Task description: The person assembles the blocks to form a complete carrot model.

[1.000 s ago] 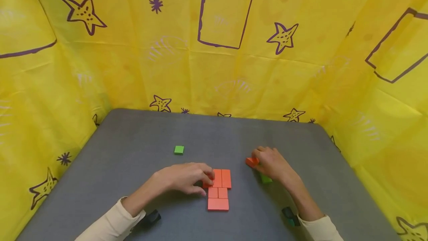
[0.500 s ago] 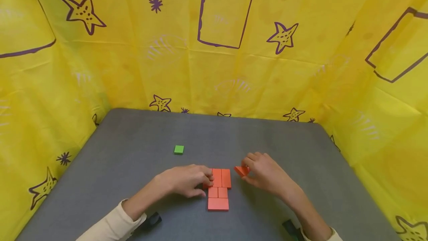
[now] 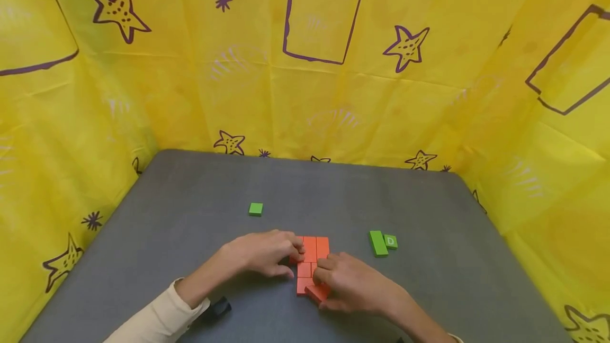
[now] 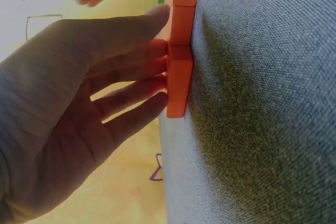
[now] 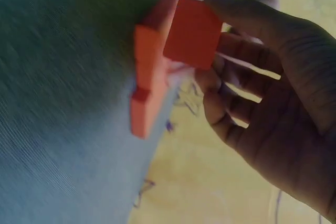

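Note:
Flat red-orange blocks [image 3: 310,249] lie side by side in a small pattern on the grey table. My left hand [image 3: 267,253] rests its fingertips on the far-left part of the pattern; in the left wrist view they touch the end block [image 4: 179,82] with fingers nearly straight. Between thumb and fingers, my right hand [image 3: 357,283] pinches a loose red block [image 5: 191,35]. It is tilted over the pattern's near end, overlapping the lowest block [image 3: 302,286] in the head view. That hand hides some of the pattern's right side.
A green square block [image 3: 256,209] lies beyond the left hand. To the right are a long green block [image 3: 378,243] and a small green one marked D [image 3: 391,242], close together. Yellow patterned cloth [image 3: 333,94] hangs around the table [image 3: 214,184].
My right hand has carried the red block from beside the right-hand green blocks leftward and nearer, over the pattern, uncovering those green blocks. My left hand has stayed in place.

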